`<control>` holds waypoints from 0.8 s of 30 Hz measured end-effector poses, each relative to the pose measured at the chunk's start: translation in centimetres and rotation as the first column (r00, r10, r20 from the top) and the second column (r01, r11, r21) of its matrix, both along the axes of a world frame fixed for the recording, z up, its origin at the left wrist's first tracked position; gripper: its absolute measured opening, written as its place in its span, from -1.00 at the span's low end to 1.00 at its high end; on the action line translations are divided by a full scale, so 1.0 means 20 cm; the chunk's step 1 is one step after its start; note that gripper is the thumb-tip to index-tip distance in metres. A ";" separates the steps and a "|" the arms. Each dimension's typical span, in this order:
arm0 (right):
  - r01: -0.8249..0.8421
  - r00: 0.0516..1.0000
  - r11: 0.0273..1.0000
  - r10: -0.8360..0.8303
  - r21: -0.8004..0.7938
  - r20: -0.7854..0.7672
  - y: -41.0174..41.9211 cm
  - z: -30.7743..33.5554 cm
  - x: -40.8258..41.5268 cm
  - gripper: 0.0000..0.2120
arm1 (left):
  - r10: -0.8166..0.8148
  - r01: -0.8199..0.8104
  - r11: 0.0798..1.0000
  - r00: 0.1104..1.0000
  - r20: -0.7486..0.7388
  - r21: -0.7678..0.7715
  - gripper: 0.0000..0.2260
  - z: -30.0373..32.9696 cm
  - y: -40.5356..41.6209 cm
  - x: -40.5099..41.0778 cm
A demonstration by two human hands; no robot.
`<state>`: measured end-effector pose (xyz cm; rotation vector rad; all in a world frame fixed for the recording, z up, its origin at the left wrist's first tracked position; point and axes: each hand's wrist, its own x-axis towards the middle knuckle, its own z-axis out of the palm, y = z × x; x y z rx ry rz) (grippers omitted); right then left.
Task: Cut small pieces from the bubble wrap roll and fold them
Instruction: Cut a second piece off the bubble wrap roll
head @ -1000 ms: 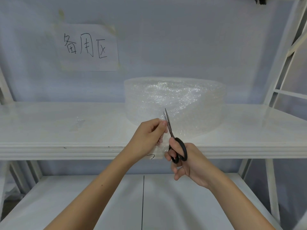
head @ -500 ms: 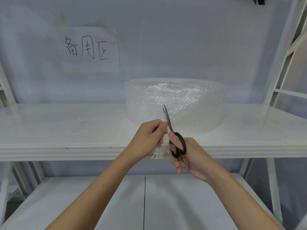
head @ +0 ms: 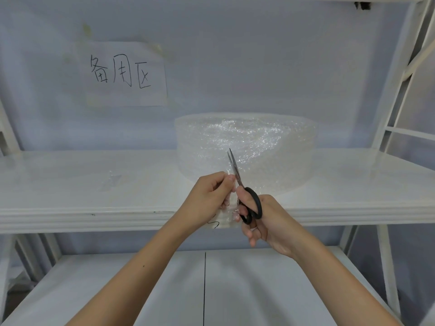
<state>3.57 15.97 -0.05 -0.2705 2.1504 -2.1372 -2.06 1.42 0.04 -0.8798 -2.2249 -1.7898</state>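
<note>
A wide roll of clear bubble wrap point(head: 266, 147) stands on the white upper shelf point(head: 94, 184), right of centre. Its loose end point(head: 229, 214) hangs over the shelf's front edge. My left hand point(head: 209, 196) pinches that loose end between thumb and fingertips, just left of the scissors. My right hand point(head: 266, 222) grips black-handled scissors point(head: 242, 189) with the blades pointing up and away, nearly closed, in front of the roll. The wrap between my hands is hard to make out.
A paper sign with handwritten characters point(head: 122, 74) is taped to the wall at back left. White rack posts point(head: 400, 90) rise on the right. A lower white shelf point(head: 117, 290) lies beneath my forearms. A small clear scrap point(head: 110, 182) lies on the upper shelf to the left.
The scissors have moved up and forward along the wrap, the blades closing from more open a second ago. My right hand rose with them. My left hand keeps its pinch.
</note>
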 end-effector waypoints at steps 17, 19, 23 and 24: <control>-0.019 1.000 1.000 0.018 -0.017 -0.010 0.02 -0.02 0.01 -0.55 | 0.032 -0.084 0.971 0.974 0.223 0.224 -0.59 0.07 0.03 0.01; -0.021 1.000 1.000 0.021 -0.015 -0.009 0.03 -0.03 0.01 -0.55 | 0.089 -0.128 0.966 0.980 0.177 0.225 -0.66 0.07 0.04 0.01; -0.025 1.000 1.000 0.025 -0.011 -0.011 0.03 -0.02 0.02 -0.55 | 0.173 -0.180 0.967 0.983 0.055 0.178 -0.80 0.06 0.06 0.01; -0.026 1.000 1.000 0.026 -0.010 -0.012 0.03 -0.02 0.02 -0.54 | 0.190 -0.193 0.966 0.981 0.033 0.172 -0.83 0.07 0.06 0.01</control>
